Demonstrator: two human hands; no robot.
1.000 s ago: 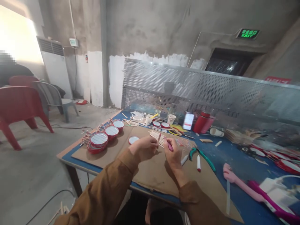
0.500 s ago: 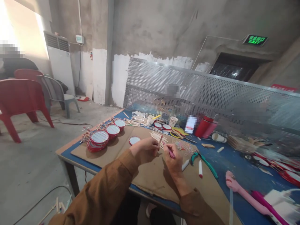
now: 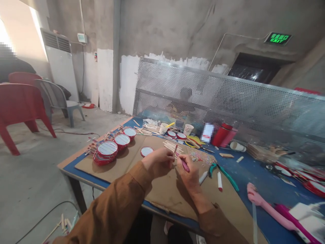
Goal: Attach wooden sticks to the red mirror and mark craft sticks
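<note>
Pinched upright in the fingers of my left hand (image 3: pixel 161 161) is a thin reddish-brown wooden stick (image 3: pixel 175 149). My right hand (image 3: pixel 190 174) grips a purple pen (image 3: pixel 185 166), its tip close to the stick; whether they touch, I cannot tell. Behind both hands lie bare wooden sticks (image 3: pixel 169 145) on a cardboard sheet (image 3: pixel 170 193). Left of them sits a small red-rimmed drum (image 3: pixel 146 151) with a white top. Beside my right hand are a white marker with a red end (image 3: pixel 219 182), another white tube (image 3: pixel 203 177) and teal-handled pliers (image 3: pixel 228 178).
Red-rimmed drums with sticks (image 3: pixel 107 149) stand at the table's left. Paper cups (image 3: pixel 188 129), a phone (image 3: pixel 207 132) and a red bottle (image 3: pixel 221 135) line the back, before a perforated metal screen (image 3: pixel 162 81). A pink glue gun (image 3: pixel 271 210) lies at right.
The view has shifted slightly. Both hands keep nearly the same pose, with the stick and pen still held close together.
</note>
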